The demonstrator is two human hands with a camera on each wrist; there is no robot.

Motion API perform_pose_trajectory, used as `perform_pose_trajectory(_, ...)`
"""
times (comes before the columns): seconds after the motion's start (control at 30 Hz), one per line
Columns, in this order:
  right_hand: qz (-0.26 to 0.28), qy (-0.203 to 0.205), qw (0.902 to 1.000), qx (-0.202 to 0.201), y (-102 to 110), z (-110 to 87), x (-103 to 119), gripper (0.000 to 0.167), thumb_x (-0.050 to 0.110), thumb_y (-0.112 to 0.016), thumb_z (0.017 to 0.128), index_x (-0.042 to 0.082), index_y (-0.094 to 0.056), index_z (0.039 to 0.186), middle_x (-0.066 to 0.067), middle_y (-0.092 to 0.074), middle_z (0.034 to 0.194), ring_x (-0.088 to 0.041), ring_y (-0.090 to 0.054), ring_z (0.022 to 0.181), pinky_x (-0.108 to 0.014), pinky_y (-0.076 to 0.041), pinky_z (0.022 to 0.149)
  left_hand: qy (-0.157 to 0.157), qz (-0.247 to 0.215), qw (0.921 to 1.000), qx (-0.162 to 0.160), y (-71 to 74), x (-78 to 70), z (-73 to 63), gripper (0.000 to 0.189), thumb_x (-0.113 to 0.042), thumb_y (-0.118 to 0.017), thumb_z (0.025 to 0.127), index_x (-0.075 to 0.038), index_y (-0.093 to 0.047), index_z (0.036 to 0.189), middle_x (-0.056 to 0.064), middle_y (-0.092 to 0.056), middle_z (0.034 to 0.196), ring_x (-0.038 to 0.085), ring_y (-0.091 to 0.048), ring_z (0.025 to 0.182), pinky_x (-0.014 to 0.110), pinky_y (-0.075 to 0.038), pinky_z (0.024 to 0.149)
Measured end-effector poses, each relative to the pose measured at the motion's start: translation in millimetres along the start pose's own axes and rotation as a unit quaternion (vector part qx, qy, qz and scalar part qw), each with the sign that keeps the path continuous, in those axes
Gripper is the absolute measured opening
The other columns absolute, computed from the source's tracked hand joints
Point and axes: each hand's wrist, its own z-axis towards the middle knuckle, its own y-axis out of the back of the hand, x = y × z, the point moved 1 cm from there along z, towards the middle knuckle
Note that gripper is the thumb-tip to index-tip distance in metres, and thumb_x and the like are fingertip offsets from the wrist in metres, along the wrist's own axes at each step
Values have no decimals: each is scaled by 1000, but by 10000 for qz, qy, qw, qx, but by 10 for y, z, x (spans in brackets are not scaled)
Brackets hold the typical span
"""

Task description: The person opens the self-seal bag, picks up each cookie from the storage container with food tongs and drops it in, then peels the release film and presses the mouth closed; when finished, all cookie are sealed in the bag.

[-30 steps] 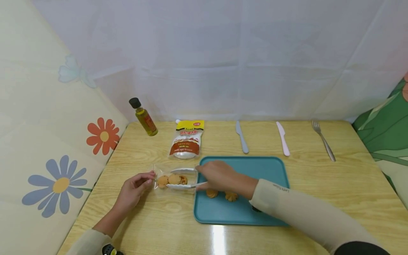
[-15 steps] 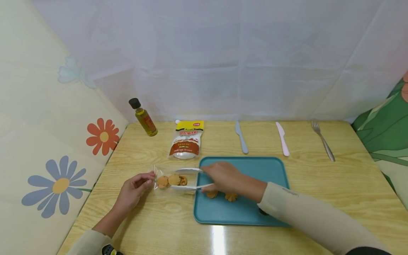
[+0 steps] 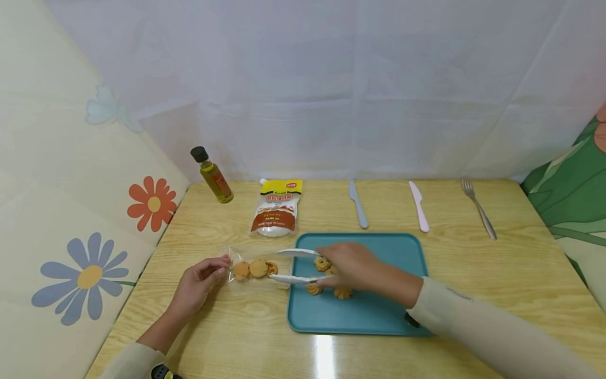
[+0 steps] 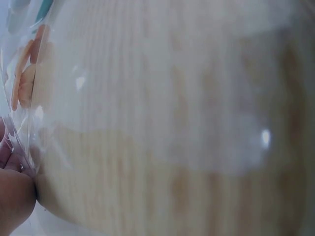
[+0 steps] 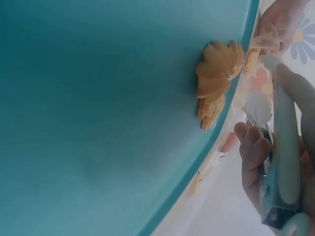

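My left hand (image 3: 198, 284) pinches the left end of a clear plastic bag (image 3: 253, 252) lying on the table. Three cookies (image 3: 258, 268) sit in a row inside it. My right hand (image 3: 355, 266) grips a pair of tongs (image 5: 287, 147) with pale, flat tips. The tongs are spread apart, their tips at the bag's right end, the lower one close to the rightmost cookie. Below the right hand, several cookies (image 3: 343, 293) lie on the left part of a teal tray (image 3: 374, 318); the hand partly covers them.
Behind the bag lies a yellow, white and brown pouch (image 3: 278, 208), with a bottle of yellow oil (image 3: 215, 180) to its left. Along the back are a grey knife (image 3: 359, 205), a pink knife (image 3: 419, 207) and a fork (image 3: 479, 209).
My right hand has drawn the tongs rightward, mostly out of the bag, uncovering more cookies on the tray. The cookies in the bag and my left hand have stayed in place.
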Motion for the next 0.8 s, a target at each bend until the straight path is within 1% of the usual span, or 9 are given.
perform_pose_trajectory(0.2, -10, 80, 9998, -209, 2, -168, -96, 75, 52, -81, 86, 5, -61, 141, -5, -74, 110, -17, -68, 91, -35, -57, 73, -9, -19, 10000, -2, 2, 8, 1, 23, -6, -60, 104, 12, -66, 117, 23, -64, 135, -13, -56, 118, 10, -52, 92)
perform_pose_trajectory(0.27, 35, 41, 9998, -207, 7, -228, -121, 75, 52, -81, 86, 4, -61, 141, -4, -74, 106, -17, -67, 88, -34, -56, 71, -10, -12, 10000, -7, 2, 8, 1, 23, -6, -60, 104, 12, -67, 117, 22, -64, 134, -13, -56, 118, 10, -52, 92)
perform_pose_trajectory(0.4, 45, 8, 9996, -265, -4, -338, -174, 75, 52, -82, 84, 6, -62, 140, -2, -73, 104, -16, -67, 88, -34, -56, 70, 2, -5, 10000, -3, 2, 8, -1, 23, -6, -60, 104, 12, -67, 117, 22, -64, 135, -13, -55, 117, 10, -51, 92)
perform_pose_trajectory(0.53, 28, 3, 9992, -393, -22, -443, -220, 75, 53, -83, 83, 7, -63, 138, -1, -74, 102, -15, -67, 86, -32, -56, 68, 3, -1, 10000, 8, 3, 3, -2, 23, -6, -60, 104, 11, -66, 117, 27, -61, 136, -13, -55, 117, 10, -51, 92)
perform_pose_trajectory(0.63, 10, -24, 9989, -463, -25, -523, -248, 75, 54, -83, 83, 6, -64, 137, -1, -74, 102, -16, -69, 86, -34, -57, 70, 10, 13, 10000, 13, 3, -2, -2, 23, -6, -60, 104, 11, -67, 117, 30, -59, 137, -13, -56, 117, 10, -51, 92)
perform_pose_trajectory(0.8, -62, -9, 9983, -574, -26, -656, -303, 72, 50, -83, 84, 5, -64, 136, -2, -75, 102, -17, -70, 88, -37, -59, 73, 31, 44, 10000, 21, 4, -7, -2, 22, -6, -59, 104, 11, -67, 118, 32, -58, 138, -13, -56, 116, 10, -51, 92)
